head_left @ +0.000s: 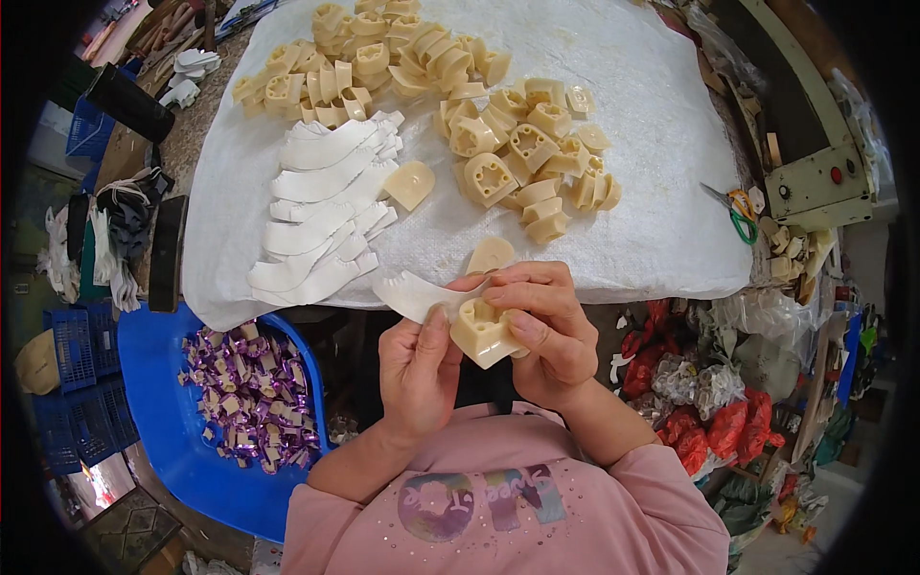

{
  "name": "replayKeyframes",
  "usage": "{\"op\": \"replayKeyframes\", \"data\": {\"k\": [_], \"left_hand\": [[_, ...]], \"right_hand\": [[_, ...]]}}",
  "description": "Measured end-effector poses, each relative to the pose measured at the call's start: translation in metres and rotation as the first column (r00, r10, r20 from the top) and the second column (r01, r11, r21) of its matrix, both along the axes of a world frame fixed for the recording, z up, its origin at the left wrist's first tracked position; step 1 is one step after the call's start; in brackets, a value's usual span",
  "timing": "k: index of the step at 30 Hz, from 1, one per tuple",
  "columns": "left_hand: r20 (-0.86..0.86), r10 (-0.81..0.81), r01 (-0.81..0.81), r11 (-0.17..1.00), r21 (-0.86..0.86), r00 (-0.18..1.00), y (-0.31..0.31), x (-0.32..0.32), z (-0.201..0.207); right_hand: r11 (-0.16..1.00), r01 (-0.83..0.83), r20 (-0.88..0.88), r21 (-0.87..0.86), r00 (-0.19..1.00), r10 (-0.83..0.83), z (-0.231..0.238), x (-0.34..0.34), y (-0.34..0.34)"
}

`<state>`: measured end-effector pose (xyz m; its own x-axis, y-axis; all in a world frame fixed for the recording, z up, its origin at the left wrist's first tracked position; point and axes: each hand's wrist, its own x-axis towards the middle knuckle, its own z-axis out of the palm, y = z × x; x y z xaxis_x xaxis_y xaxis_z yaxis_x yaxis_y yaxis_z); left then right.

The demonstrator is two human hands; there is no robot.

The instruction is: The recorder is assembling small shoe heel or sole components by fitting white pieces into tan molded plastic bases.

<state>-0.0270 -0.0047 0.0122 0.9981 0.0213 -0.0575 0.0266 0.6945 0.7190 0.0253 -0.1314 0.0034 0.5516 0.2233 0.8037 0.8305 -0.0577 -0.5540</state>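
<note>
My right hand is closed around a cream plastic shoe heel, its hollow, ribbed side turned up. With my left hand I pinch a white curved strip against the left side of that heel. The strip's free end sticks out to the left. Just beyond my fingers another cream heel lies at the table's near edge, partly hidden. A stack of white strips is spread on the left of the table, and a single heel lies beside it.
Loose cream heels are heaped across the far part of the white-covered table. Scissors lie at its right edge, near a green machine. A blue basin of purple-wrapped pieces stands lower left. Red bags sit lower right.
</note>
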Motion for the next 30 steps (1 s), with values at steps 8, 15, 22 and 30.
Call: {"op": "replayKeyframes", "data": {"k": [8,15,22,30], "left_hand": [[0.015,-0.004,0.003,0.997,0.072,1.000,0.000,-0.003,0.000],[0.055,0.032,-0.050,0.922,0.383,0.998,0.000,-0.010,-0.001],[0.336,0.069,-0.275,0.736,0.619,0.939,0.011,0.004,-0.005],[0.219,0.178,-0.282,0.568,0.774,0.959,0.026,-0.004,0.007]], "right_hand": [[1.000,0.015,-0.006,-0.024,1.000,-0.015,0.003,0.000,-0.004],[0.982,0.165,0.065,-0.091,0.985,-0.159,0.001,-0.001,-0.005],[0.960,0.245,0.135,-0.133,0.964,-0.227,-0.005,0.009,0.000],[0.806,0.286,0.137,-0.518,0.958,-0.252,0.029,-0.003,-0.007]]}}
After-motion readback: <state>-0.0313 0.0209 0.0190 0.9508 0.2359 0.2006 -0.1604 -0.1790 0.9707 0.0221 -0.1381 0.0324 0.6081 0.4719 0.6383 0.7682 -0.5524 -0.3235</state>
